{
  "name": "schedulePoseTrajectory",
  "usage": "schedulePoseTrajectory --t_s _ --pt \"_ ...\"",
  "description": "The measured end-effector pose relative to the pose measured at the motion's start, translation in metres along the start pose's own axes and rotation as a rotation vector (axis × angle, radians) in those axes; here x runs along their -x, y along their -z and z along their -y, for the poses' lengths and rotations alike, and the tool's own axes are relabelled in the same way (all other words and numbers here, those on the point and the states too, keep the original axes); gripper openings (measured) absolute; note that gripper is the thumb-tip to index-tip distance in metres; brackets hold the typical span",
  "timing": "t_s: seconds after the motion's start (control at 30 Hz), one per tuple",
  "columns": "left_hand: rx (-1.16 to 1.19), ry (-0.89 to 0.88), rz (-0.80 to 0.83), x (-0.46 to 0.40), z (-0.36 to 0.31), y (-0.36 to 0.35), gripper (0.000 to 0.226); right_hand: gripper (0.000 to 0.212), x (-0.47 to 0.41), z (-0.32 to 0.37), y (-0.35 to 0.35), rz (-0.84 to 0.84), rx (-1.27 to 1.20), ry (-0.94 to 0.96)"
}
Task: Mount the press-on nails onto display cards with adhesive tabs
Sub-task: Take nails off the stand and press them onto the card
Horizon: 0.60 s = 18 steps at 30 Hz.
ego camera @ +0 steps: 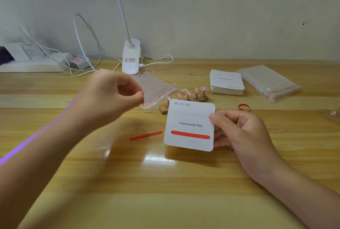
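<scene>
Card (pixel 190 118): white, rounded corners, printed "Handmade Nail" with size boxes XS, S, M along its top edge; held tilted above the tabletop (pixel 165 192). A red strip (pixel 190 134) lies stuck across its lower part, below the print.

Right hand (pixel 244 133): grips the card at its right edge, thumb on the face, the other fingers curled behind.

Left hand (pixel 110 94): raised to the left of the card and apart from it, thumb and fingers curled together in a pinch; whether anything sits between them cannot be told.

Loose red strip (pixel 146 135): flat on the tabletop just left of the card's lower edge.

Nail stand (pixel 184 100): wooden base with small metal posts carrying pale pink nails, directly behind the card, partly hidden by its top edge.

Clear bag (pixel 156 89): red seal line, behind and left of the card, beside the stand.

Curled red strip (pixel 243 107): on the tabletop to the right of the card, behind the right hand.

Card stack (pixel 227 83): white, behind and right of the card.

Bag pile (pixel 268 81): clear, red-sealed, right of the card stack.

Lamp (pixel 131 57): white clip base and neck, far behind the card by the wall.

Power strip (pixel 36 63): white, with plugs and cables, far behind and left of the card.
</scene>
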<state>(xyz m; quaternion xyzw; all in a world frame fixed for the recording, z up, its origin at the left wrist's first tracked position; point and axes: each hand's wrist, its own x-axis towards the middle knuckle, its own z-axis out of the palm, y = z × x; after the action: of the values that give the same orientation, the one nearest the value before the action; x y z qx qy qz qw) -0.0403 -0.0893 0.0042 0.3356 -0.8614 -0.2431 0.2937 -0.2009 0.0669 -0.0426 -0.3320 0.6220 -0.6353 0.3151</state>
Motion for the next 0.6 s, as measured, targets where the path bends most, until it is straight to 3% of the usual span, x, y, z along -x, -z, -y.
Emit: schedulePoseTrajectory --t_s 0.17,0.33,0.47,0.6 --pt "-0.114 0.155 0.131 -0.010 0.019 0.018 0.017 0.021 0.001 -0.002 0.000 0.002 0.139 0.062" --pt "-0.088 0.187 0.168 -0.013 0.025 0.022 0.018 0.023 0.004 -0.001 0.000 0.028 0.295 0.125" --pt "-0.114 0.181 0.112 -0.014 0.032 0.014 0.033 0.029 0.005 -0.001 0.003 0.056 0.595 0.225" --pt "-0.264 0.080 -0.026 -0.010 0.043 0.004 0.027 0.029 0.006 -0.003 0.007 0.099 0.904 0.282"
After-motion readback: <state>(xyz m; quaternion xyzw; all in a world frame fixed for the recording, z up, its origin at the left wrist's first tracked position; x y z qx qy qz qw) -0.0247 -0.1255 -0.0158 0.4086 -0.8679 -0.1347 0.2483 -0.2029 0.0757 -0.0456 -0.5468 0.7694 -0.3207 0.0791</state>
